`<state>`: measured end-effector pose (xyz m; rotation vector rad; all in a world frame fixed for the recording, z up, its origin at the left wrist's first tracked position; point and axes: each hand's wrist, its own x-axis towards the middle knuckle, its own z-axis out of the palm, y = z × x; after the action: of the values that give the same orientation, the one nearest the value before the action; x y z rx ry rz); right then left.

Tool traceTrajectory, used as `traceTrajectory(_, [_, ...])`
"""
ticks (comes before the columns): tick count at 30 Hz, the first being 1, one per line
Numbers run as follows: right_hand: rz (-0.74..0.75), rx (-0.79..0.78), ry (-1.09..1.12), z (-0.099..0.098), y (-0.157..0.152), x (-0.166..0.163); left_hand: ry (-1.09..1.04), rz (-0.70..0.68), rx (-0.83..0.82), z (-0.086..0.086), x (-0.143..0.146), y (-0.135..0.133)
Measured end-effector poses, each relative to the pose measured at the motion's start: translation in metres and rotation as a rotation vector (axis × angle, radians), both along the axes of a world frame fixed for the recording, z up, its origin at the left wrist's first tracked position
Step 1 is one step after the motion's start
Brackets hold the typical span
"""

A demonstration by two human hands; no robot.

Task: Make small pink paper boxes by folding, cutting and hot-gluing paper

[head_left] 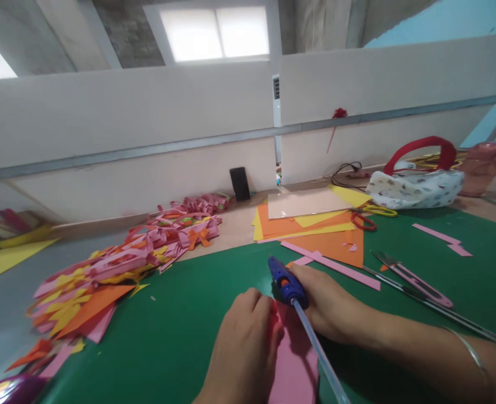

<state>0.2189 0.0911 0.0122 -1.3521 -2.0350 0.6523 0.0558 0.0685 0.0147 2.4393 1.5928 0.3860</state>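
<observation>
My right hand [332, 306] is closed around a blue hot glue gun [289, 285], whose nozzle points away from me. A long clear glue stick [319, 350] sticks out of its back end toward me. My left hand [243, 336] has its fingers curled against the edge of a folded pink paper piece [292, 365], gripping it. The pink piece lies low in front of me, partly under the glue stick, and my hand covers its left side. Both hands are close together over the green mat [168, 336].
A heap of pink, orange and yellow paper pieces [122, 264] spreads along the left. Behind are stacked paper sheets [311, 224], a phone [240, 184] and red-handled scissors [363, 221]. Pink-handled tweezers [425, 286] and pink strips [332, 264] lie right, near a patterned bag [416, 188].
</observation>
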Motion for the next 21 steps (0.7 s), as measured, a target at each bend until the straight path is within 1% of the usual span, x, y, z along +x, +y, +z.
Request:
traceTrajectory(3, [0.014,0.004,-0.017,-0.006,0.005,0.002,-0.049,-0.077,-0.068,-0.001,-0.002,0.004])
traceTrajectory(7, [0.028,-0.013,-0.021,-0.001,0.007,0.003,-0.017,-0.141,-0.087,0.000,-0.004,0.009])
traceTrajectory(9, [0.051,-0.014,-0.024,0.001,0.006,0.003,-0.034,-0.140,-0.088,0.000,-0.004,0.011])
traceTrajectory(11, [0.065,-0.013,-0.024,0.002,0.006,0.003,-0.097,-0.121,-0.098,-0.002,-0.005,0.013])
traceTrajectory(14, [0.072,-0.076,-0.012,0.006,0.009,0.005,-0.225,-0.086,-0.135,-0.003,-0.006,0.017])
traceTrajectory(17, [0.086,-0.150,-0.008,0.024,0.014,0.014,-0.335,-0.055,-0.178,-0.002,-0.007,0.020])
traceTrajectory(20, [0.083,-0.139,0.015,0.055,0.013,0.031,-0.394,-0.040,-0.190,0.001,-0.008,0.020])
traceTrajectory(21, [0.108,-0.150,0.032,0.066,0.011,0.037,-0.397,-0.035,-0.188,0.002,-0.008,0.020])
